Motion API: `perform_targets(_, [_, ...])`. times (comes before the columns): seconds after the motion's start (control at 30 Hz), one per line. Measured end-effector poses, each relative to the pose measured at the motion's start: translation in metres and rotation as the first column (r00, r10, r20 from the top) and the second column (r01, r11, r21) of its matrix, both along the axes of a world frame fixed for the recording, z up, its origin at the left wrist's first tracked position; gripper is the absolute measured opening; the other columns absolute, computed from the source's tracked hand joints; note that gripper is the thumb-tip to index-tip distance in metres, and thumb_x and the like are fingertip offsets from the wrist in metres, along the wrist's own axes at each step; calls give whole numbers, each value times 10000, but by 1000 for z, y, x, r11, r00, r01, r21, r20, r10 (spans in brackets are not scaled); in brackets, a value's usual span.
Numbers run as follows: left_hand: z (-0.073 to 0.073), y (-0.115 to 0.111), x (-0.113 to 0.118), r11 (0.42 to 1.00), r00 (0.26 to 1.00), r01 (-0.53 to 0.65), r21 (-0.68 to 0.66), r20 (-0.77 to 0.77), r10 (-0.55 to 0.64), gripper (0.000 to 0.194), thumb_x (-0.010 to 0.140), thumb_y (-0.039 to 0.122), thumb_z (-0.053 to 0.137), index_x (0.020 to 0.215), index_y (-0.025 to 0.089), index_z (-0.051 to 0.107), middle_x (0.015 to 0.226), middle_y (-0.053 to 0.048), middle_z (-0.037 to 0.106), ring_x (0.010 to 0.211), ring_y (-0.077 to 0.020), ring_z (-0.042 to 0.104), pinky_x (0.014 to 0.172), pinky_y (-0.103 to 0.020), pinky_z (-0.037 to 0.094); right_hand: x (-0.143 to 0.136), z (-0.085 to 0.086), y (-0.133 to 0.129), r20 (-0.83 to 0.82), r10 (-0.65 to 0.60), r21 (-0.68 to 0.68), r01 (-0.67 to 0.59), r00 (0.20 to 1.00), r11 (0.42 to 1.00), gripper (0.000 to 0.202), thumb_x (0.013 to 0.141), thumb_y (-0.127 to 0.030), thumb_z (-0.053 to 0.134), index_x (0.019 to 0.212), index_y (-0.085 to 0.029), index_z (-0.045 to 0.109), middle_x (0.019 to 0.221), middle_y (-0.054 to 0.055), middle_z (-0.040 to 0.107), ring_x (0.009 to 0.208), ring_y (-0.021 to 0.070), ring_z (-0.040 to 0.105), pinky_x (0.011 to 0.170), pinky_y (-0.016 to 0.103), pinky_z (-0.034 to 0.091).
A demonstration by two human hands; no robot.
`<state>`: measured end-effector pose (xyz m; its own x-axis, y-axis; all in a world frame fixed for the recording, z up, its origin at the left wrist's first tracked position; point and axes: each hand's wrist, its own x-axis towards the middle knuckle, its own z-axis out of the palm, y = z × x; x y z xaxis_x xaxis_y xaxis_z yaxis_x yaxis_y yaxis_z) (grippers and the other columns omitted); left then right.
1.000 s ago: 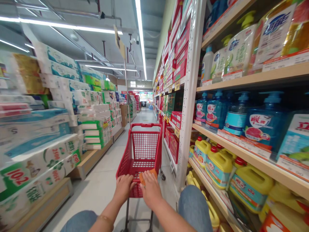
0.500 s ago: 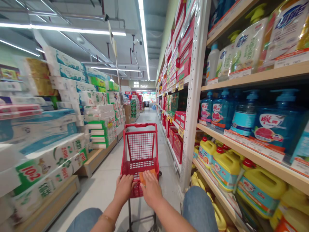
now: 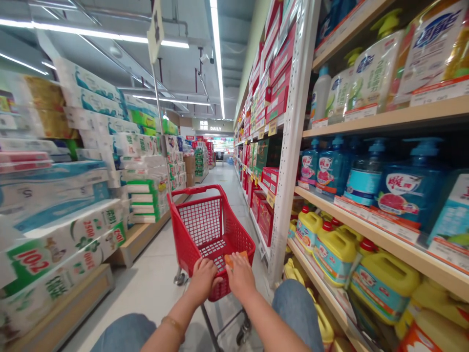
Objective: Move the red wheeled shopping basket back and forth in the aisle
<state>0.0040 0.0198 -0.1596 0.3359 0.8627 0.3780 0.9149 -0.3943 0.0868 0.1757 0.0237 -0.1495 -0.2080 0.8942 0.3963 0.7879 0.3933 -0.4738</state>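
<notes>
A red shopping cart (image 3: pixel 198 222) with grid walls stands in the aisle, turned at an angle, its basket seeming to hold nothing. My left hand (image 3: pixel 203 277) is curled over the cart's near edge, fingers wrapped round it. To its right, my right hand (image 3: pixel 240 275) lies at the near right corner of the cart, on top of an orange item (image 3: pixel 230 260) pressed against the edge. What the orange item is cannot be made out. A bracelet circles my left wrist.
Paper packs (image 3: pixel 66 249) are stacked on low wooden platforms at the left. At the right, shelves (image 3: pixel 366 215) carry blue pump bottles (image 3: pixel 399 188) and yellow jugs (image 3: pixel 383 283). A thin sign pole (image 3: pixel 157 98) rises beyond the cart's left side.
The cart has rotated, its far end swinging left and its near edge shifting right. Both hands moved slightly right with it. The view has shifted a little forward.
</notes>
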Motion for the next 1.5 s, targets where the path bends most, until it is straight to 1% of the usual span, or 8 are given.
perform_targets(0.13, [0,4,1,995,995,101,16,14,-101,259,861,463,548,975,236,599,1040,-36,604,1051,-220,490,1072,-450,228,13,-2,-4,-24,110,11,-109,994,994,448,957,-322,368,1345,-160,522,1385,68,521,1341,199,397,1132,393,275])
perform_targets(0.3, [5,19,-11,993,994,104,56,15,-105,343,846,546,530,1027,260,588,1118,-51,590,1166,-257,428,1054,-462,242,37,2,10,-26,-7,6,7,1000,1000,464,960,-333,343,1339,-141,531,1380,92,522,1341,219,398,1123,411,294])
perform_targets(0.53, [-2,24,26,998,999,30,49,32,-31,246,872,409,517,1005,215,589,1027,-58,609,1070,-247,479,1045,-442,265,-1,-11,-14,-4,-89,13,89,996,996,483,933,-278,379,1376,-118,483,1421,106,471,1361,237,365,1137,436,266])
perform_targets(0.67, [-13,32,18,985,997,37,171,54,-47,390,864,439,522,1171,202,562,1187,-117,602,1192,-273,471,1076,-453,260,11,-16,-19,7,-37,43,37,999,998,498,937,-307,387,1413,-170,441,1449,64,439,1366,222,356,1130,408,298])
perform_targets(0.87, [-8,51,-15,972,990,-142,186,50,135,438,845,492,549,1206,244,556,1328,-114,546,1338,-306,365,1084,-494,249,36,-6,-4,1,-71,58,71,997,996,467,945,-299,357,1377,-185,493,1408,69,488,1341,228,398,1122,440,316])
perform_targets(1.17, [-15,43,24,956,967,-252,152,7,254,262,827,254,549,1079,181,563,1147,-109,573,1188,-288,443,1088,-500,192,-10,-14,-9,-24,-69,60,70,997,996,532,925,-295,421,1420,-100,413,1478,110,380,1389,236,308,1156,424,251])
perform_targets(1.33, [-7,47,-15,990,999,-28,141,-31,32,342,871,408,523,1152,215,543,1169,-97,586,1167,-260,466,1096,-464,204,15,-16,-6,14,-14,92,13,1000,996,515,926,-302,432,1420,-154,426,1462,78,413,1370,227,347,1143,412,286])
perform_targets(1.5, [16,55,-48,990,992,-120,68,-28,122,277,874,413,515,1111,283,576,1149,-56,592,1154,-247,471,1072,-461,202,37,-14,1,27,-65,83,63,998,995,487,936,-284,397,1390,-122,466,1428,98,459,1350,221,383,1139,398,295])
